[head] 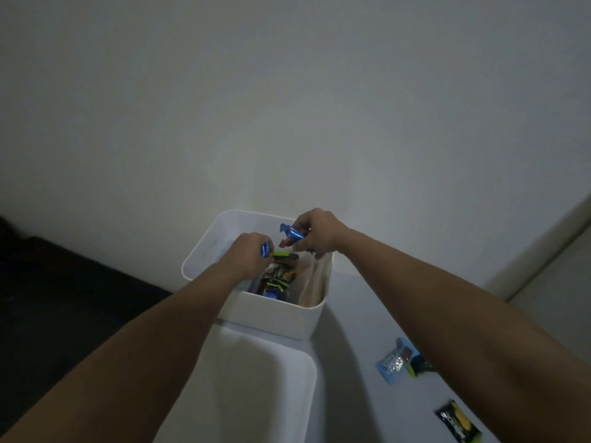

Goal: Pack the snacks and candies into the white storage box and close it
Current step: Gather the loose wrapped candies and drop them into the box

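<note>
Both hands hover over the open white storage box (271,321) on the tabletop (351,330), the right hand (315,233) pinching blue candies (292,233), the left hand (248,255) gripping another candy (265,250); next they likely release, then fetch the loose snacks (395,361) nearby.

Open white storage box (278,318) holds colourful snacks (276,279); lid off.
</note>
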